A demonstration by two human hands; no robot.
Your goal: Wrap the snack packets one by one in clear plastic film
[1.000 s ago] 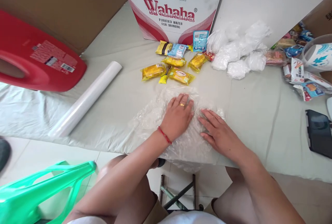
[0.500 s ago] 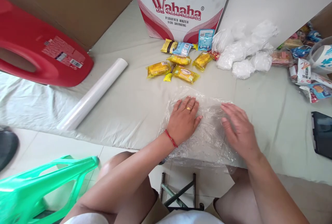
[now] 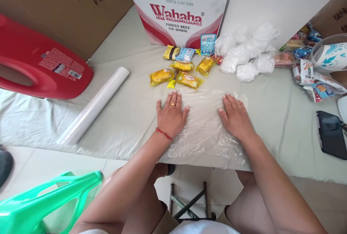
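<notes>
Flatly, both hands lie palm down with their fingers straight and unclenched, well apart from each other. Between them spreads a clear plastic sheet [image 3: 204, 125], its thin, wrinkled film running under the right hand [image 3: 235, 116] and along the left hand [image 3: 170, 116], whose thumb reaches over it. From the hands, the sheet also extends toward the person's body, down to the near edge of the cloth-covered surface [image 3: 273, 140]. A little of it shows past the right fingertips as a crumpled edge.

Just beyond the left fingertips sits a loose cluster of yellow packets [image 3: 188, 79], with a light blue packet [image 3: 185, 54] behind them. Farther out stands a Wahaha box [image 3: 177, 13], a blue pouch [image 3: 208, 44] upright before it. Beyond the right fingertips lie white plastic bundles [image 3: 244, 53]. Well off to the left hand's outer side, a white roll [image 3: 93, 105] lies slantwise, with a red jug [image 3: 40, 60] past it; on the right hand's outer side, well apart, lies a dark phone [image 3: 331, 133].
</notes>
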